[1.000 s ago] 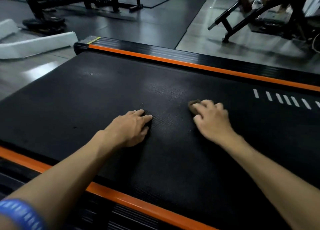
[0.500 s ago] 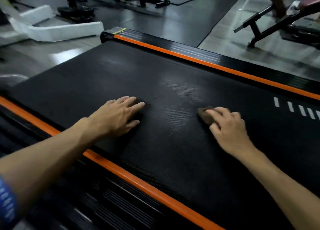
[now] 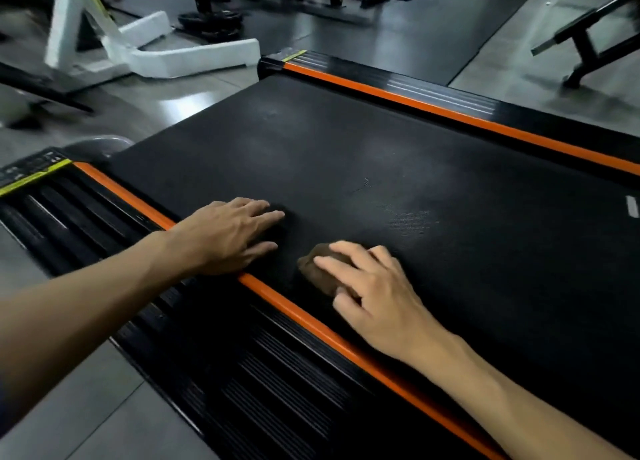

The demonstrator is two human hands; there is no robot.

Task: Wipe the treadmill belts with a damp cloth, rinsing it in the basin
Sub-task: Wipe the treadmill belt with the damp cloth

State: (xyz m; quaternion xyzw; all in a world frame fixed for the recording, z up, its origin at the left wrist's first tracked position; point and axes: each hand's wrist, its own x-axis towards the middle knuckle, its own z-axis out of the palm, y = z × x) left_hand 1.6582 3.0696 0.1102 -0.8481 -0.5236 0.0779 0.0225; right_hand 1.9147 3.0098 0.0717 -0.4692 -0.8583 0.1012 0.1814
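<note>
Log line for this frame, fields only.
step: wiping | right hand: pressing brown cloth on treadmill belt | left hand: flat on belt

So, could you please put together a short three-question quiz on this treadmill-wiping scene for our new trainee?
1. True or false: the right hand presses a bunched brown cloth onto the black textured treadmill belt.
2. Which lies nearest the cloth? A) the far orange side strip B) the near orange side strip C) the white foam blocks
3. Fill in: the left hand lies flat with fingers ____.

Key: 1 true; 2 B; 3 spread, holding nothing visible.
</note>
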